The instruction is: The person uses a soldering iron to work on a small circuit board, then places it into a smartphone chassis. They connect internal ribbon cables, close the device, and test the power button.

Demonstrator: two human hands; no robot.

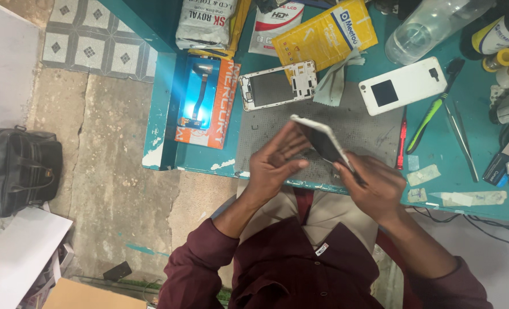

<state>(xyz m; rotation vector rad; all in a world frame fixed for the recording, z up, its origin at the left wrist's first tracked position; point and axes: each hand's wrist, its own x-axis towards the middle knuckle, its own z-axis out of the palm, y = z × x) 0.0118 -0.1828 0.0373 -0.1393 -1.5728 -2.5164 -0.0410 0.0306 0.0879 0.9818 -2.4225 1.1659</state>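
Note:
A phone (322,139) with a white frame and dark screen is held tilted on edge above a grey work mat (369,127). My left hand (274,163) supports its upper left end, fingers stretched along its back. At the lower right end, my right hand (373,186) grips the phone with the thumb on the screen side. A bare white phone frame (276,86) lies on the mat behind the hands. To its right lies a white back cover (402,86).
On the teal table, a grey cloth (334,80), yellow packet (323,31), clear bottle (426,26), red screwdriver (401,143), green tweezers (429,123) and metal tweezers (460,137) lie around the mat. A blue-lit part (199,94) rests on an orange box at left. A black bag (17,169) sits on the floor.

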